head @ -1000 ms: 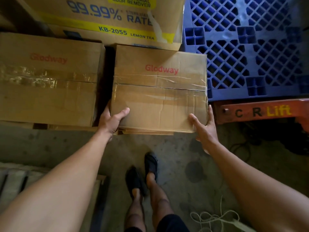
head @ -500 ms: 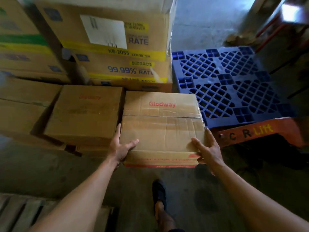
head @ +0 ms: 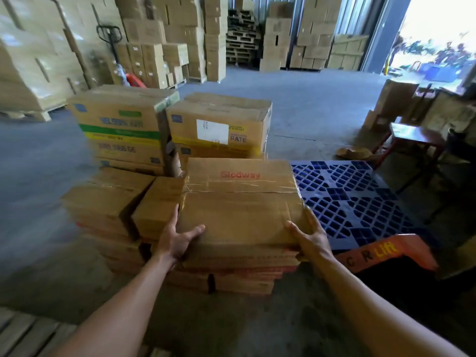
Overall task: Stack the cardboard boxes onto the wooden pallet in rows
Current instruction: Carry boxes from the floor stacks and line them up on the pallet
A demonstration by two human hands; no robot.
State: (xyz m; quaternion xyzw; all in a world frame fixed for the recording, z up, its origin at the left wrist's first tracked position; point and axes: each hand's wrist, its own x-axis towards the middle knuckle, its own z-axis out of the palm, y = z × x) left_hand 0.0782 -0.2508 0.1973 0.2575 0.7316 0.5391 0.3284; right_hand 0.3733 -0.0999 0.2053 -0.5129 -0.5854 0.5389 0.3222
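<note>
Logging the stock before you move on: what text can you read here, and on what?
"Glodway", red, on the taped box.
"RATE", on the yellow-banded box.
"C R Lift", on the orange pallet jack.
White label and green-banded box print: too blurred to read.

Grey concrete floor (head: 296,99), bright open doorway (head: 438,34).
</note>
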